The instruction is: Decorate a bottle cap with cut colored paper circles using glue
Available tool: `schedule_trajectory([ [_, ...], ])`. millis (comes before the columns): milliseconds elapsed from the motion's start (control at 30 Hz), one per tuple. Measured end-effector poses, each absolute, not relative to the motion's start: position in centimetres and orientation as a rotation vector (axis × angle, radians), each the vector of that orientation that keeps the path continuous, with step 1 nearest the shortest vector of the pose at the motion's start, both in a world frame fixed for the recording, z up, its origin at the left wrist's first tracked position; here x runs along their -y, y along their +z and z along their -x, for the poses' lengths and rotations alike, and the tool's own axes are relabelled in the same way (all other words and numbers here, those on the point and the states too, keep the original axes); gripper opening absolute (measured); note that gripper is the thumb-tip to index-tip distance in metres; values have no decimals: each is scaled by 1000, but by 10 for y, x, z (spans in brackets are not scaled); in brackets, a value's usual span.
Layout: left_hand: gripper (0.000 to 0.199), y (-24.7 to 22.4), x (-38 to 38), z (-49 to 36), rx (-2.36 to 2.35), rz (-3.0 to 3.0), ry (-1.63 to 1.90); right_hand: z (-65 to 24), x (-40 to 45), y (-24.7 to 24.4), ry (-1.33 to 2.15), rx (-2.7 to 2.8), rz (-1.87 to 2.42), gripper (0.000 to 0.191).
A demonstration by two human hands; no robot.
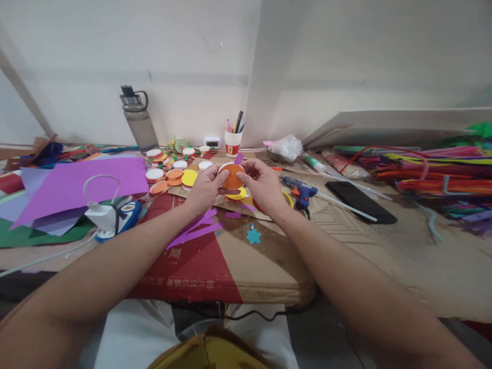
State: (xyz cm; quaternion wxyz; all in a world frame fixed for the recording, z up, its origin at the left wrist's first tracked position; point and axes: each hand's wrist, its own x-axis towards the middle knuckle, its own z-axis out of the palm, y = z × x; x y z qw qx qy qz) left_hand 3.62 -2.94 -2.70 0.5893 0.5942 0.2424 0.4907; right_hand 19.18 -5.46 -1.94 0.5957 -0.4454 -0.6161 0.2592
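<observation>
Between my two hands an orange paper disc (232,177) with a white rim is held up, a purple strip (239,159) sticking out at its top. My left hand (205,187) grips the disc's left edge, thumb on its orange face. On the opposite edge, my right hand (265,185) pinches it the same way. Below the hands lie a yellow disc (237,195), purple paper strips (198,230) and a teal flower-shaped cutout (253,236). To the left stand several round pieces, among them a yellow-topped one (189,178) and an orange one (175,176).
A blue glue gun (305,196) and a black phone (360,202) lie to the right, near bundled coloured stems (415,171). Purple sheets (100,184), a power strip with a white plug (103,215) and a bottle (140,123) are left. A pen cup (233,142) stands behind.
</observation>
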Motion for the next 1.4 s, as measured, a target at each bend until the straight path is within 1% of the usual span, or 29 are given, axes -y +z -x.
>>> schedule_trajectory([
  [233,32,-27,31,-39,-593,-1304,1160,-191,54,-24,603,1444,1083,11],
  [433,34,-22,36,-37,-705,-1312,1133,-189,55,-23,643,1422,1146,9],
  [600,33,-19,35,-34,-777,-1319,1099,-190,52,-26,695,1399,1117,12],
  [733,37,-22,34,-35,-768,-1357,1082,-192,49,-29,686,1398,1096,18],
  [833,38,-23,35,-36,-767,-1362,1046,-192,49,-29,653,1386,1142,17],
  [1067,34,-23,30,-31,-778,-1429,1075,-188,56,-21,680,1458,1159,14],
  [1200,31,-23,28,-32,-821,-1507,1091,-187,57,-21,702,1468,1140,16],
  [1400,26,-24,29,-32,-842,-1582,1094,-187,58,-21,639,1459,1200,17],
])
